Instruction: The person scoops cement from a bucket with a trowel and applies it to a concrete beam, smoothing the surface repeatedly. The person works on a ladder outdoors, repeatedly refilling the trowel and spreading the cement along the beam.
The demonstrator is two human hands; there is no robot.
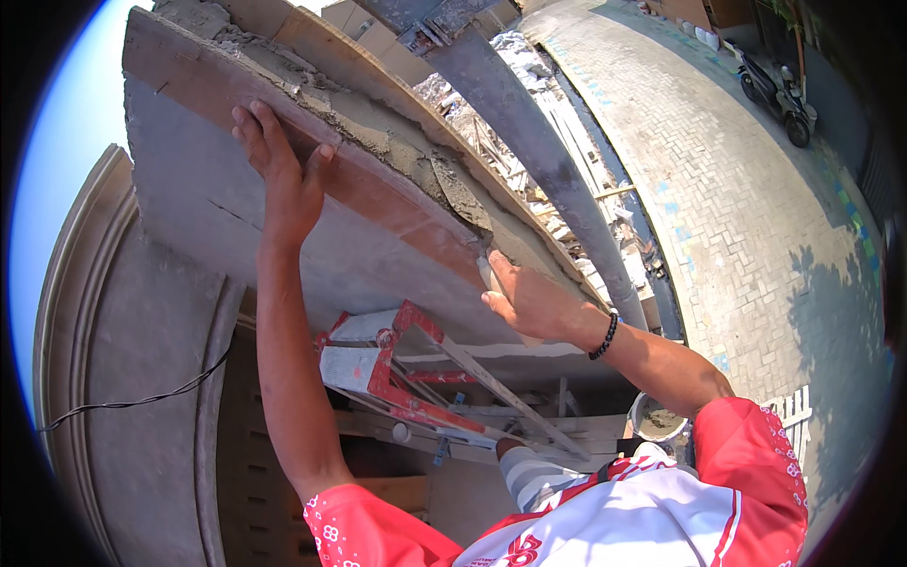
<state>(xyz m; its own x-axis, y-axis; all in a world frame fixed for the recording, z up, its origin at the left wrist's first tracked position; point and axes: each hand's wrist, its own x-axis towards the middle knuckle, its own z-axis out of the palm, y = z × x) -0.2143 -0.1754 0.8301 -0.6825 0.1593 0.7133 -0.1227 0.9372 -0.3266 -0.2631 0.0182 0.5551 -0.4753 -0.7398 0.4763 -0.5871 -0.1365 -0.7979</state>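
A long brown board [397,222] lies along the upper edge of a grey plastered wall [189,156]. My left hand [285,180] presses on it with fingers stretched and thumb spread. Wet grey mortar [378,137] fills the strip behind the board, lumpy and rough. At the board's lower right end, my right hand [534,298] is closed around a pale handle-like piece [487,272], mostly hidden by the fingers. A dark bead bracelet [605,336] circles that wrist. Another wooden plank [453,142] borders the mortar's far side.
Below stands a red and white stepladder [383,354]. A bucket of mortar [657,419] is at lower right. A thick grey beam [539,156] slants past the ledge, with rubble behind it. A black cable [142,402] hangs at left; a motorcycle [777,94] stands on the paving.
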